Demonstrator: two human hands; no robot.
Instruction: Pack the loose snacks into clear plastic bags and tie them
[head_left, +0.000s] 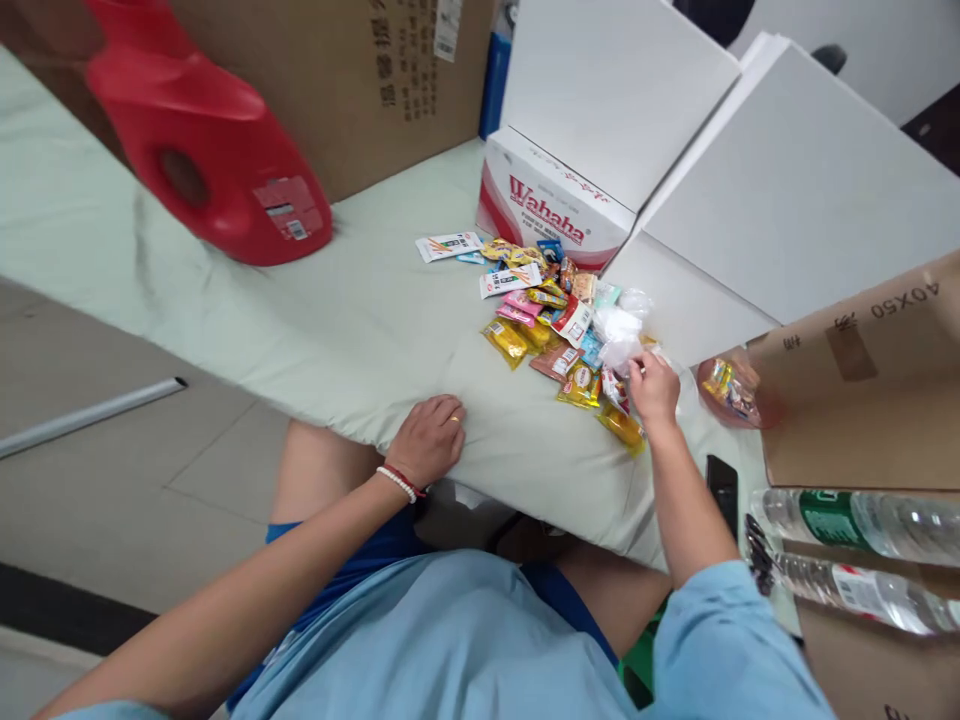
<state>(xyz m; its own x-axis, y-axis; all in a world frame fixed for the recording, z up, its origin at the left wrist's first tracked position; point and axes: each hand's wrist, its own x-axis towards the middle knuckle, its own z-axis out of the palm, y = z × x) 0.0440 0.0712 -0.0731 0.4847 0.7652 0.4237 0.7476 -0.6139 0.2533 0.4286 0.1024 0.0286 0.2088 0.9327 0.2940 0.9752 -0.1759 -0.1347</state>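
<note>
My right fingers [639, 366] pinch a crumpled clear bag [619, 326], partly hiding snacks [579, 382]; my left fingers [448, 408] curl loosely, tips obscured.

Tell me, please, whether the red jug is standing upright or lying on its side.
Upright: the red jug rests on its base on the pale green cloth, its body rising beside the cardboard box.

Our bare right hand [654, 388] touches the crumpled translucent white plastic bag [619, 325] beside the colourful wrapped snack pile [551, 305].
</note>
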